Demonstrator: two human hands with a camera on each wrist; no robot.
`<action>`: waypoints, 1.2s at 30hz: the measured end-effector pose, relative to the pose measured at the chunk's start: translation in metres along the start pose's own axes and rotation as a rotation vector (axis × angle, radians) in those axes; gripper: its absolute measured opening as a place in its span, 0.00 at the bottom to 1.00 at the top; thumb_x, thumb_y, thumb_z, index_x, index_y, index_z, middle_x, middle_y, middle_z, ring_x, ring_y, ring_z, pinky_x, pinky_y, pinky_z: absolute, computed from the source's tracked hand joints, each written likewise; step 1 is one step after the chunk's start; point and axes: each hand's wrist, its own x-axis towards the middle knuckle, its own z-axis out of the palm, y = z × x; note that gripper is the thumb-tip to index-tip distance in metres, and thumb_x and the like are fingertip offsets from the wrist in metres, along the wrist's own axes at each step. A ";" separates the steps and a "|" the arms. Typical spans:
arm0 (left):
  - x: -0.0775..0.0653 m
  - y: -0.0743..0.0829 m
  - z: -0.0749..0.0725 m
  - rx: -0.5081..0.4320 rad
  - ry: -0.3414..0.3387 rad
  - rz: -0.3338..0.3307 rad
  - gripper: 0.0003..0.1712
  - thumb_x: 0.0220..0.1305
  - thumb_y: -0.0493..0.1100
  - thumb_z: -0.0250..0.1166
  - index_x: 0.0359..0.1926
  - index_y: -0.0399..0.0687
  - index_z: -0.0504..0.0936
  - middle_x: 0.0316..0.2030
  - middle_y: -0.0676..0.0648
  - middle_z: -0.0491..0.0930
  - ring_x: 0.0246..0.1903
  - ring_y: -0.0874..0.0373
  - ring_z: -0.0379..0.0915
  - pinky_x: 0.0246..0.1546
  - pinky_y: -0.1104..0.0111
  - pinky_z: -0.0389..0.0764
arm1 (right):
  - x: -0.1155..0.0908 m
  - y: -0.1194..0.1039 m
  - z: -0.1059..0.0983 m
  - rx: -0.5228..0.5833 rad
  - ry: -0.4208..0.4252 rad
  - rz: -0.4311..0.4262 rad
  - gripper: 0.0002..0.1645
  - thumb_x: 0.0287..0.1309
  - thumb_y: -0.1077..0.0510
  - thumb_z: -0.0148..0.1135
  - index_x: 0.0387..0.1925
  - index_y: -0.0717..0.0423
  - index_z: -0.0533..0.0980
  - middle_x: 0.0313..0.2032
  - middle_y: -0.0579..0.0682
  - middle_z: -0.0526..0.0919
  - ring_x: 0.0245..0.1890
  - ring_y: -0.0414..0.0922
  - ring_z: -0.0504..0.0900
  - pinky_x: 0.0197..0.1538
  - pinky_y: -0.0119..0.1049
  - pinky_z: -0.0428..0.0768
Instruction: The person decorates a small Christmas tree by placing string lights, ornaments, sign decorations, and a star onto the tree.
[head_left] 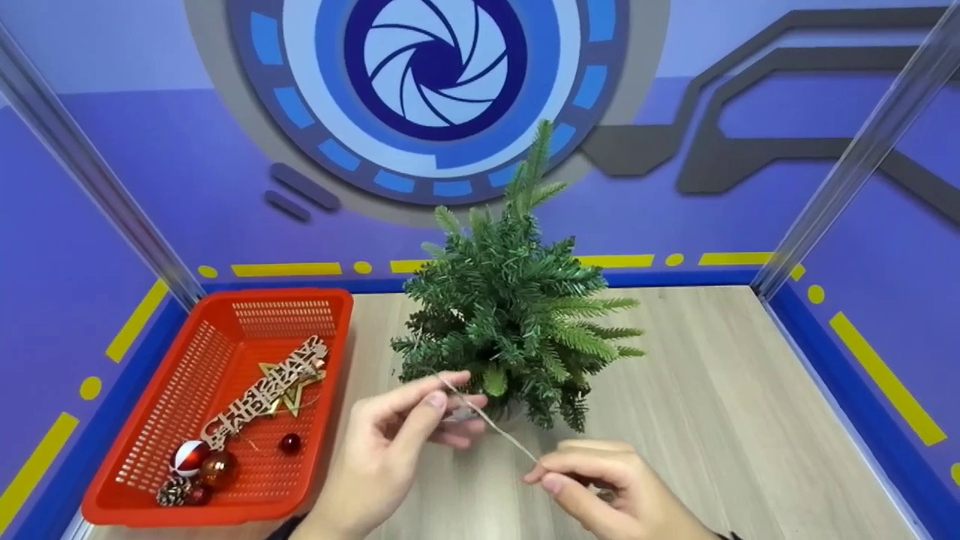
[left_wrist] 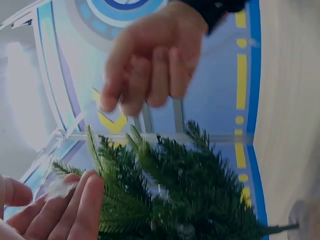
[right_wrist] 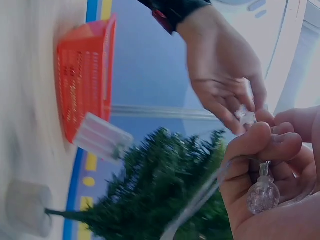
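A string of fairy lights (head_left: 499, 431) runs as a thin strand between my two hands in the head view. My left hand (head_left: 382, 442) pinches its upper end, where a small clear bulb (right_wrist: 245, 117) shows at the fingertips. Lower and to the right, my right hand (head_left: 615, 487) grips the strand with curled fingers. Another clear round bulb (right_wrist: 263, 196) hangs against the right palm in the right wrist view. Just beyond the hands stands a small green Christmas tree (head_left: 502, 300). In the left wrist view the clear piece by the left fingers is blurred.
At the left sits a red basket (head_left: 341, 352) holding a wooden Christmas sign (head_left: 259, 397), a gold star (head_left: 289, 401), several baubles and a pinecone (head_left: 174, 491). A translucent box (right_wrist: 102, 137) appears between basket and tree. Printed panels (head_left: 712, 217) enclose the table (head_left: 712, 375).
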 end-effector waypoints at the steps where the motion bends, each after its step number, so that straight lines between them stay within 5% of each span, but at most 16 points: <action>1: -0.002 -0.002 -0.002 0.025 -0.008 0.020 0.18 0.76 0.39 0.51 0.60 0.36 0.77 0.47 0.39 0.87 0.36 0.48 0.88 0.37 0.56 0.87 | 0.001 -0.004 -0.003 -0.015 -0.005 -0.017 0.26 0.56 0.79 0.55 0.49 0.54 0.81 0.28 0.46 0.78 0.26 0.31 0.71 0.26 0.20 0.73; 5: -0.005 -0.007 -0.005 0.073 0.000 -0.003 0.18 0.76 0.40 0.52 0.60 0.40 0.78 0.45 0.40 0.87 0.29 0.50 0.86 0.29 0.58 0.87 | 0.006 -0.018 -0.015 -0.032 -0.027 -0.097 0.27 0.52 0.80 0.56 0.49 0.56 0.81 0.25 0.45 0.75 0.24 0.32 0.70 0.28 0.17 0.71; 17: 0.008 -0.018 -0.012 0.092 0.162 -0.315 0.21 0.66 0.58 0.64 0.41 0.44 0.87 0.20 0.43 0.84 0.08 0.59 0.68 0.07 0.59 0.73 | 0.011 -0.022 -0.029 -0.028 -0.199 -0.271 0.22 0.53 0.76 0.60 0.50 0.60 0.81 0.25 0.45 0.74 0.24 0.32 0.69 0.29 0.14 0.68; 26: 0.007 -0.009 -0.013 0.107 0.227 -0.276 0.16 0.65 0.55 0.66 0.38 0.47 0.87 0.16 0.45 0.80 0.06 0.60 0.64 0.05 0.63 0.68 | 0.003 -0.019 -0.047 -0.040 -0.131 -0.190 0.24 0.53 0.80 0.57 0.51 0.64 0.80 0.26 0.47 0.78 0.23 0.34 0.72 0.32 0.17 0.75; 36: 0.007 -0.011 -0.007 0.128 0.148 -0.253 0.13 0.67 0.53 0.64 0.42 0.53 0.89 0.17 0.44 0.82 0.06 0.62 0.62 0.06 0.69 0.65 | -0.002 -0.028 -0.073 -0.091 0.080 -0.083 0.26 0.48 0.85 0.55 0.47 0.65 0.82 0.25 0.46 0.74 0.21 0.32 0.66 0.23 0.18 0.67</action>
